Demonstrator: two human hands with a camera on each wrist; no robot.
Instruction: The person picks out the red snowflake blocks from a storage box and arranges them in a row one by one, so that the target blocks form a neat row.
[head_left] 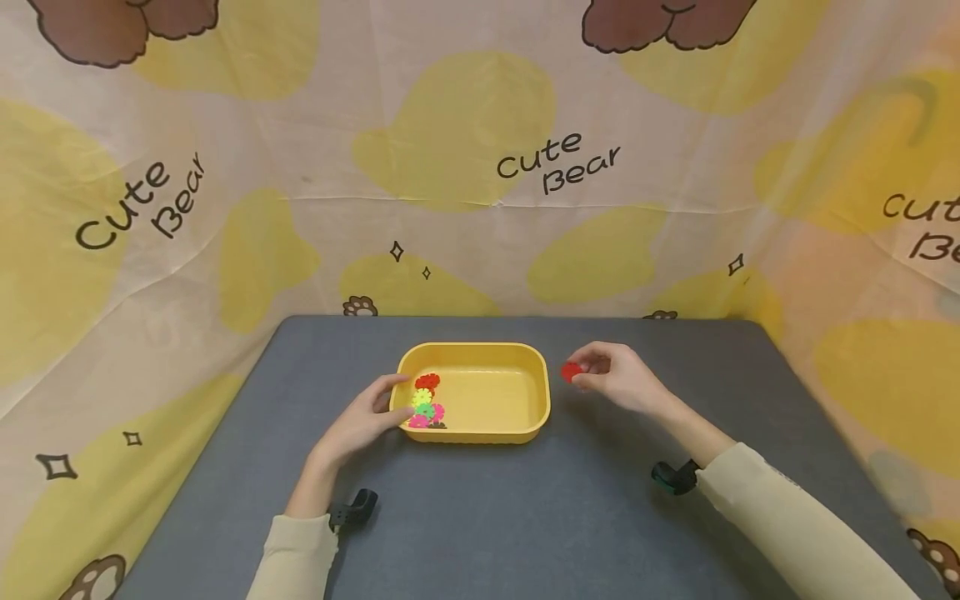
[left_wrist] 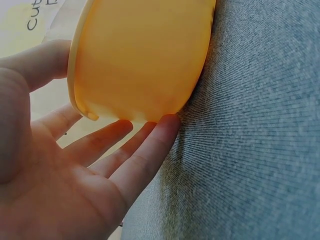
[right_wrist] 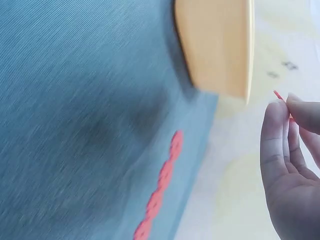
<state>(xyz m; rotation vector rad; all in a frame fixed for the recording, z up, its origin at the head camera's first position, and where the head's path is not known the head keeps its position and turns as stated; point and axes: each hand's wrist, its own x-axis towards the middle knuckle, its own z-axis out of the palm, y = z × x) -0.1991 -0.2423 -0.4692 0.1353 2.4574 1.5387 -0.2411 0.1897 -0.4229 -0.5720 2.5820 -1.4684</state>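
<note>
My left hand point(head_left: 367, 417) holds the left end of a yellow plastic tray point(head_left: 487, 435). Its thumb and index finger reach over the rim, while the other fingertips touch the outer wall point(left_wrist: 140, 65) in the left wrist view. To the right of the tray, my right hand point(head_left: 626, 379) pinches a red snowflake building disc point(head_left: 572, 372) between thumb and fingertips. That disc appears edge-on, as a thin sliver, in the right wrist view. Inside the tray, at its left end, lie several small notched discs point(head_left: 422, 398) in red, yellow, green and pink.
A row of red discs point(right_wrist: 159, 185) lies on the grey-blue table point(head_left: 480, 517), seen in the right wrist view. Behind the table hangs a printed bear cloth point(head_left: 465, 125). Each wrist wears a dark band with a small device point(head_left: 675, 477).
</note>
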